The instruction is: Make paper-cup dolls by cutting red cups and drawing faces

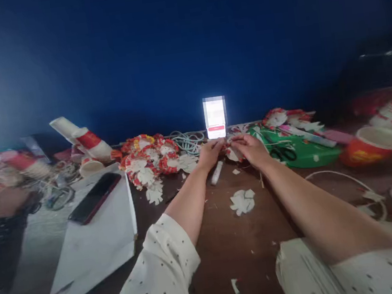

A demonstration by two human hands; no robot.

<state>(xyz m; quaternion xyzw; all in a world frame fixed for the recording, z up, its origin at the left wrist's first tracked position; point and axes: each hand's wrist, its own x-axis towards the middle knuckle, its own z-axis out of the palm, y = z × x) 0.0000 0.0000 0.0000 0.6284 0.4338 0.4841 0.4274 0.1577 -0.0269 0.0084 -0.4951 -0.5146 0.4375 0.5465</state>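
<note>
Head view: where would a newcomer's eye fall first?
The glowing screen stands out first, against the dark blue backdrop just beyond the left hand and right hand. Next come the red-and-white flower-like heap to the hands' left and the bright green item to their right.

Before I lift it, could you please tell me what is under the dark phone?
The dark phone rests on a flat white surface; the part directly beneath it is hidden.

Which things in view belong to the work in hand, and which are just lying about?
Probably in the work: red-and-white piece between left hand and right hand; red-and-white cluster; white cut-out.

Probably lying about: dark phone; lit screen; pale coiled cable.
</note>
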